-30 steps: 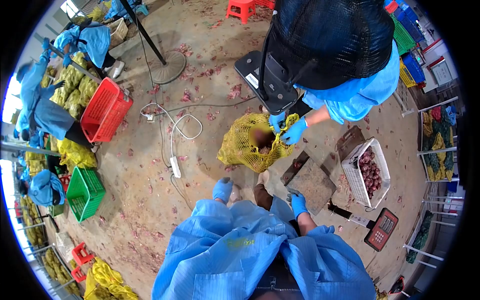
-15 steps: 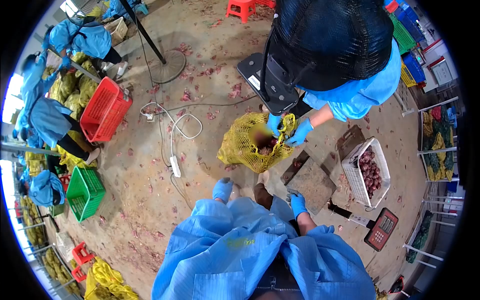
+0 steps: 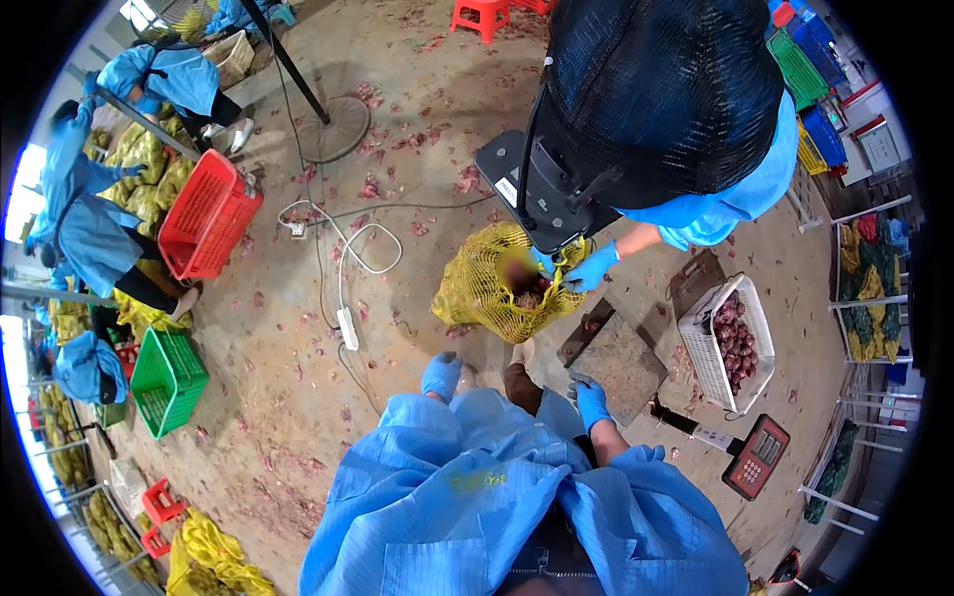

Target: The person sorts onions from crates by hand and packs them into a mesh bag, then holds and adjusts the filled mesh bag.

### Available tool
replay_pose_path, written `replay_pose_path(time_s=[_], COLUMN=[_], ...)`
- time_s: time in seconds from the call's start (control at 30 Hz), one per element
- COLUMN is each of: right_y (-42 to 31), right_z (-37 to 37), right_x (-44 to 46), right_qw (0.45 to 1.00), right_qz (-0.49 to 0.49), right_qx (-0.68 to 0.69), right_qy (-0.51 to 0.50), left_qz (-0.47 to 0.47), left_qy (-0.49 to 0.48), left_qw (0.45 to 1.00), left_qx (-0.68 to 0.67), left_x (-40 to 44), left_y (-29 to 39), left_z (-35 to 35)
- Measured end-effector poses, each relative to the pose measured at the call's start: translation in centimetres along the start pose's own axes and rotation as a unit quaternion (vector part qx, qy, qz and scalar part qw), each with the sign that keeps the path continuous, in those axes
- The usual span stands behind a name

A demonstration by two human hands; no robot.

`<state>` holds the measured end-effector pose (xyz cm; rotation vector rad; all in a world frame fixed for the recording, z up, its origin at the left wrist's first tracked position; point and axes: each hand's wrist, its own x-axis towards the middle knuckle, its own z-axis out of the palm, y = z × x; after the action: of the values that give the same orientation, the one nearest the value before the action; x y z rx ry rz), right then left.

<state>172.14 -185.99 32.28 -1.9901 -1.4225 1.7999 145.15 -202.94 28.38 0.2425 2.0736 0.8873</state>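
Observation:
My left hand [image 3: 441, 375], in a blue glove, rests by my left knee with nothing visible in it; its fingers look loosely laid out. On the other side, my right hand [image 3: 590, 400], also gloved, has its fingers apart and holds nothing. It is beside the metal platform [image 3: 620, 370] of a floor scale. In front of my feet stands a yellow mesh bag [image 3: 467, 283] with onions in its mouth. Another person's gloved hand [image 3: 593, 266] grips the bag's rim, and that person's other hand is partly hidden.
A white crate of red onions [image 3: 747, 372] stands at right, near the scale's display [image 3: 757, 456]. A power strip [image 3: 347, 329] and cables lie on the floor among onion skins. Red [image 3: 209, 219] and green crates [image 3: 169, 382] stand at left, near other people.
The other person's head and the dark device below it have shifted slightly, covering more of one hand at the bag. My own hands stay almost still.

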Motion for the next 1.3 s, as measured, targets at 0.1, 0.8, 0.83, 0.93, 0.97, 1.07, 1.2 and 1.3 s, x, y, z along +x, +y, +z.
replay_pose_path(time_s=[0.1, 0.8, 0.83, 0.93, 0.97, 1.07, 1.2, 1.3], right_y=[0.1, -1.8, -1.8, -1.6, -1.6, -1.6, -1.8, -1.8], right_z=[0.1, 0.5, 0.5, 0.5, 0.5, 0.4, 0.5, 0.5], right_x=[0.2, -0.8, -0.7, -0.5, -0.5, -0.4, -0.4, -0.4], right_qw=[1.0, 0.999, 0.999, 1.0, 1.0, 1.0, 0.999, 0.999], right_qz=[-0.009, 0.02, 0.022, 0.012, 0.012, 0.017, 0.014, 0.014], right_qx=[-0.005, 0.019, 0.018, 0.014, 0.013, 0.015, 0.029, 0.03], right_qy=[0.002, 0.025, 0.023, 0.024, 0.024, 0.02, 0.021, 0.02], left_qz=[0.002, 0.002, 0.002, 0.003, 0.002, 0.014, 0.014, 0.012], left_qy=[-0.004, -0.008, -0.008, -0.008, -0.007, -0.003, -0.002, -0.002], left_qw=[1.0, 1.0, 1.0, 1.0, 1.0, 1.0, 1.0, 1.0], left_qx=[0.005, 0.006, 0.006, -0.005, -0.003, 0.017, 0.018, 0.012], left_x=[0.0, 0.5, 0.8, 1.1, 1.0, 0.9, 0.9, 0.5], left_y=[0.0, 0.0, -0.4, -0.7, -0.5, -0.2, 0.1, 0.6], left_z=[-0.1, 0.1, 0.2, 0.4, 0.4, 0.2, 0.3, 0.1])
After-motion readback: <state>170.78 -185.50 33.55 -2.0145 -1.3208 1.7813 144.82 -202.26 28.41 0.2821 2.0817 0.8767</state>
